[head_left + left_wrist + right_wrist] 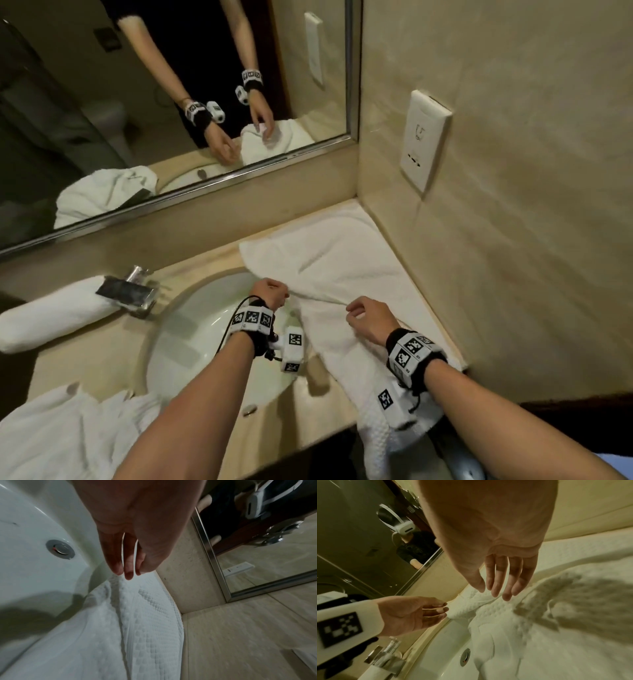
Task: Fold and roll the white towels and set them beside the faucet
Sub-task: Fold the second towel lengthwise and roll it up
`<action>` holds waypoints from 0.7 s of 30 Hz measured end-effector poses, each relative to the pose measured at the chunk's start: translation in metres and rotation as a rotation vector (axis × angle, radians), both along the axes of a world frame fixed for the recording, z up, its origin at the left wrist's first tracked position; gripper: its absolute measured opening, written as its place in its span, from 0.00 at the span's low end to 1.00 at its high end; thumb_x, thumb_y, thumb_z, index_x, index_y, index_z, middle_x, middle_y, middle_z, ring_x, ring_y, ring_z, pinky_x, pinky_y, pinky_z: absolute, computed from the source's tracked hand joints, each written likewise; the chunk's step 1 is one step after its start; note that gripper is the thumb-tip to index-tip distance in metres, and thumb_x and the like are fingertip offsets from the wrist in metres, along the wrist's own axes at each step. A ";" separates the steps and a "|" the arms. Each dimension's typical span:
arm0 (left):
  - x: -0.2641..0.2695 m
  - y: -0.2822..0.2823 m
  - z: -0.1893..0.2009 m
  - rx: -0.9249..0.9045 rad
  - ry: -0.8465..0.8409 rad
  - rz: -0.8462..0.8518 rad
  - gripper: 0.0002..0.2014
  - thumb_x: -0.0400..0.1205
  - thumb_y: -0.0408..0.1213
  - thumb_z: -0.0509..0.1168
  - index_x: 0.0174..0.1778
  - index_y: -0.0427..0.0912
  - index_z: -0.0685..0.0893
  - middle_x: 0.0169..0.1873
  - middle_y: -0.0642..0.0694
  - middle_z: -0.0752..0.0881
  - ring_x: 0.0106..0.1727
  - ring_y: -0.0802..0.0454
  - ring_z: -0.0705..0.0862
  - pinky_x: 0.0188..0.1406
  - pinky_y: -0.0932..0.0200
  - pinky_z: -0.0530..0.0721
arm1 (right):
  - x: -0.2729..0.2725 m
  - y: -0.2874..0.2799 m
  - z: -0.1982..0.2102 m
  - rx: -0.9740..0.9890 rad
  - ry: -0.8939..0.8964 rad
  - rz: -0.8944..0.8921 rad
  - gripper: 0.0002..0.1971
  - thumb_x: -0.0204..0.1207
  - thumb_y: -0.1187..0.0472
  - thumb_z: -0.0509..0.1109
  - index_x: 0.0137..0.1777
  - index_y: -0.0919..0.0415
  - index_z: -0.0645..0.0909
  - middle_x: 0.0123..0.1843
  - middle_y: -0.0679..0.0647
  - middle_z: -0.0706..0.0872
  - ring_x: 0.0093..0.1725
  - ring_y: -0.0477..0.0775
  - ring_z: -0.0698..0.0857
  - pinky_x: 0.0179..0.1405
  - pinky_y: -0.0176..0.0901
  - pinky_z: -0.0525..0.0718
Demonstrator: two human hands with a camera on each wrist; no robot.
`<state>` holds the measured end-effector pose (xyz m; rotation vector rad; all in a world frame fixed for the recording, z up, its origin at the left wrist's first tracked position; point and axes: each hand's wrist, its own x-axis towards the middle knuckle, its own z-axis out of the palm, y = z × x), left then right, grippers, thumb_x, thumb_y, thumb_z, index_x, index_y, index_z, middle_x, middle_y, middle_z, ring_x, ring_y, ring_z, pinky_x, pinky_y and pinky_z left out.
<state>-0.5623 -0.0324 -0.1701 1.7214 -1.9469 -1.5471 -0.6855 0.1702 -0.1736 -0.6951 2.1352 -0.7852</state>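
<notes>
Two hands of mine work at one white towel point(346, 270) spread on the counter point(102, 363) to the right of the sink point(191, 346), in the corner under the mirror point(171, 102) and the side wall. Its near end trails over the sink's right rim and hangs off the counter's front edge. My left hand point(270, 291) sits at the sink's far right rim, right at the towel's folded edge; in the left wrist view its fingers point(120, 563) point down together onto the textured cloth, and in the right wrist view the fingertips meet the fold. Whether they pinch it or only touch it I cannot tell. My right hand point(370, 320) is further right of the sink, over the towel's middle, apart from the left one. Its fingers point(498, 582) are straight and slightly spread, their tips at a ridge of cloth, gripping nothing.

A rolled towel point(51, 322) already lies to the left of the sink, just beside the faucet point(133, 291), with its far end touching the faucet's base. Another loose towel point(68, 435) is heaped at the sink's near left, on the counter's front edge. The drain plug point(60, 549) shows in the basin. A wall socket point(423, 140) is fixed on the side wall, well above the spread towel.
</notes>
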 end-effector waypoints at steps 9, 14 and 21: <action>-0.046 -0.062 -0.024 0.000 -0.180 -0.168 0.09 0.77 0.40 0.71 0.43 0.37 0.86 0.36 0.41 0.88 0.36 0.46 0.88 0.34 0.61 0.82 | -0.008 -0.071 -0.020 0.072 0.017 -0.025 0.11 0.72 0.58 0.75 0.54 0.54 0.85 0.52 0.50 0.87 0.53 0.51 0.86 0.58 0.42 0.83; -0.060 -0.076 -0.054 0.000 -0.350 -0.189 0.40 0.72 0.61 0.72 0.64 0.26 0.78 0.57 0.31 0.86 0.56 0.33 0.86 0.41 0.48 0.84 | -0.009 -0.083 -0.030 0.138 0.153 0.077 0.10 0.73 0.55 0.75 0.53 0.51 0.83 0.53 0.50 0.82 0.49 0.50 0.82 0.54 0.43 0.82; -0.069 -0.072 -0.052 -0.024 -0.399 -0.152 0.29 0.81 0.43 0.65 0.70 0.26 0.70 0.66 0.30 0.79 0.63 0.32 0.81 0.49 0.50 0.79 | -0.006 -0.083 -0.042 0.070 0.299 0.107 0.04 0.77 0.56 0.71 0.49 0.52 0.80 0.53 0.49 0.77 0.52 0.51 0.80 0.52 0.43 0.80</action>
